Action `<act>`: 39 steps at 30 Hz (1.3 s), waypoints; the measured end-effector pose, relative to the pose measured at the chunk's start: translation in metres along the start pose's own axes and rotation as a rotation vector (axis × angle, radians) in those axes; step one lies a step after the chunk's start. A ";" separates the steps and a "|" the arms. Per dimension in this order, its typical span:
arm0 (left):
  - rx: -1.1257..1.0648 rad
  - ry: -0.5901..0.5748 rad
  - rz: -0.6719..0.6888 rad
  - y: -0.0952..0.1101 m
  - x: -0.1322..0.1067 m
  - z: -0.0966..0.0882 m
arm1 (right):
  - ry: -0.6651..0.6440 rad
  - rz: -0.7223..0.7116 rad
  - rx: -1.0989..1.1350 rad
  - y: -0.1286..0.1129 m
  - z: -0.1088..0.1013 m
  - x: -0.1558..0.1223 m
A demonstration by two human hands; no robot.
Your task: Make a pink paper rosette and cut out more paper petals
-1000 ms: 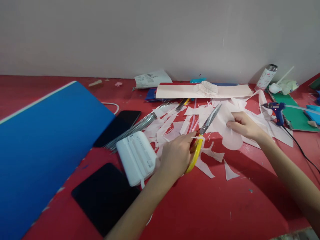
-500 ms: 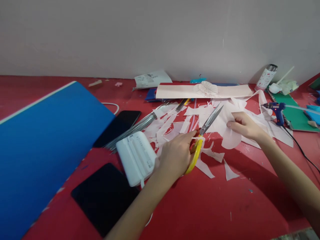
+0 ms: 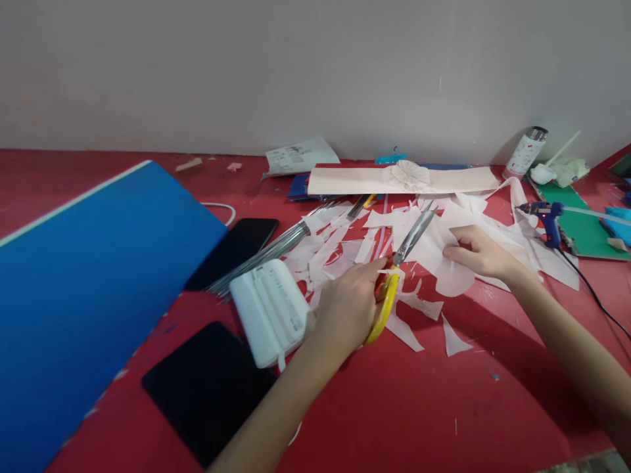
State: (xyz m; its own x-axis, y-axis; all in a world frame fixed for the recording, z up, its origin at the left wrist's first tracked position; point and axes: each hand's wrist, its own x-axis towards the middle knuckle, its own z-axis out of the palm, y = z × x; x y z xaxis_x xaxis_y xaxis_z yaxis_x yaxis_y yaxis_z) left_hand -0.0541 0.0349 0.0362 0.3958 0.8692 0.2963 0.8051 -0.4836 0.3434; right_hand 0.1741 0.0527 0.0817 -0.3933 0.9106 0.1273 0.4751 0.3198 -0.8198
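Scissors [image 3: 417,233] with yellow handles are gripped in my left hand [image 3: 348,309], their blades pointing up and to the right. The tips stand slightly apart. My right hand [image 3: 476,251] pinches a pale pinkish-white sheet [image 3: 454,279] with a rounded lower edge between thumb and fingers. The blades lie close to the left side of this sheet; I cannot tell whether they touch it. Loose pale scraps [image 3: 456,338] are scattered under and around both hands.
On the left are a large blue board [image 3: 98,282], two dark flat panels and a white box-like device [image 3: 269,312]. Behind the scraps lies a long pale strip [image 3: 345,180] bearing a pleated rosette. A blue glue gun [image 3: 549,220] and a flask [image 3: 526,154] are at right.
The scissor blades have parted slightly at the tips. My right hand and the sheet have shifted a little to the left and down.
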 end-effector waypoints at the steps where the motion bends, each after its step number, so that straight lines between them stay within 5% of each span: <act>1: -0.002 -0.002 0.004 0.000 0.000 0.000 | -0.002 0.001 0.002 0.000 0.000 0.000; 39: -0.006 0.006 0.013 -0.005 -0.002 0.000 | -0.004 0.020 -0.026 0.003 -0.002 -0.001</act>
State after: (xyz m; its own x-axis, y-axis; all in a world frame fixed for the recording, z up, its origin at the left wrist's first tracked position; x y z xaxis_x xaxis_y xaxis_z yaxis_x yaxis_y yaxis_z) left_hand -0.0588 0.0354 0.0337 0.4035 0.8624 0.3057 0.7973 -0.4953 0.3450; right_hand 0.1770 0.0533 0.0804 -0.3865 0.9158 0.1091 0.5030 0.3084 -0.8074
